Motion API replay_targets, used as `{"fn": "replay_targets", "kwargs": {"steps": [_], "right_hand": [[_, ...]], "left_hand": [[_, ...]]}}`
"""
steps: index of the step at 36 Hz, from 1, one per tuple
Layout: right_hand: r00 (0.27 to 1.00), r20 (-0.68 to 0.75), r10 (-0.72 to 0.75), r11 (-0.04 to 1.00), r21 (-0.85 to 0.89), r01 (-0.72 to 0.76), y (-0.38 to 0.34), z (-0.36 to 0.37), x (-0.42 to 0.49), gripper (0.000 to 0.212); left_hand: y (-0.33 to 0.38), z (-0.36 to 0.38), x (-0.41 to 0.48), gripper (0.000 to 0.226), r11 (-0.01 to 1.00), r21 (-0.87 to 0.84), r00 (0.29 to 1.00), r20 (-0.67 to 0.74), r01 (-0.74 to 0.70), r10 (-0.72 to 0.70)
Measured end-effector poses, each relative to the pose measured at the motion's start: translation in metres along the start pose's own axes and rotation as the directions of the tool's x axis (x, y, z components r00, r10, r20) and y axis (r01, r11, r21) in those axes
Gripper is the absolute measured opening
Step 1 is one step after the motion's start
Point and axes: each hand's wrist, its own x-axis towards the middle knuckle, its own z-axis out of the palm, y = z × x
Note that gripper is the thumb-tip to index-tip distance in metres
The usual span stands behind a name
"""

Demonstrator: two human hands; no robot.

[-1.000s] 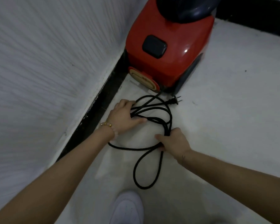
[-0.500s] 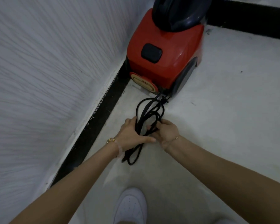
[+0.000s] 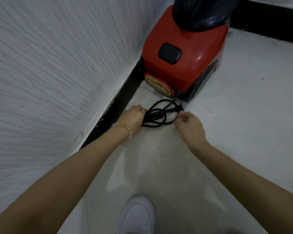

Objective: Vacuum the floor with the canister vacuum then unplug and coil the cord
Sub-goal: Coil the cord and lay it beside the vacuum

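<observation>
A red canister vacuum (image 3: 186, 65) with a dark top stands in the corner by the wall. Its black cord (image 3: 156, 115) lies on the floor in front of it as a small flat bundle of loops, with the plug (image 3: 181, 107) at the far right end. My left hand (image 3: 134, 116) is closed around the left end of the bundle. My right hand (image 3: 189, 124) hovers at the bundle's right side, fingers curled and pinching; whether they touch the cord I cannot tell.
A white textured wall (image 3: 49, 73) with a black baseboard (image 3: 118, 105) runs along the left. Another black baseboard (image 3: 269, 22) crosses the back. My white shoe (image 3: 137, 217) stands on the pale floor (image 3: 243, 132) below my arms.
The wide loose loops have been gathered into a short compact bundle and laid down closer to the vacuum. My right hand has come off the bundle to its right side.
</observation>
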Motion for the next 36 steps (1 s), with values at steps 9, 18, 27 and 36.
{"fn": "replay_targets", "kwargs": {"steps": [9, 18, 27, 36], "right_hand": [[0.549, 0.090, -0.831, 0.397, -0.596, 0.698, 0.013, -0.004, 0.010, 0.028], [0.478, 0.252, -0.841, 0.091, -0.806, 0.585, 0.038, 0.007, 0.019, 0.050], [0.431, 0.260, -0.864, -0.017, -0.871, 0.491, 0.043, 0.012, 0.037, 0.026], [0.620, 0.315, -0.718, -0.046, -0.911, 0.409, 0.023, 0.016, 0.045, 0.019]], "left_hand": [[0.016, 0.000, 0.008, 0.039, 0.870, 0.384, 0.895, -0.192, -0.309, 0.403], [0.018, -0.006, 0.027, 0.017, 0.922, 0.343, 0.946, -0.199, -0.178, 0.257], [0.010, 0.012, 0.020, 0.062, 0.971, 0.102, 0.928, -0.288, -0.217, 0.238], [-0.017, 0.027, -0.006, 0.051, 0.961, 0.122, 0.873, -0.402, -0.248, 0.276]]}}
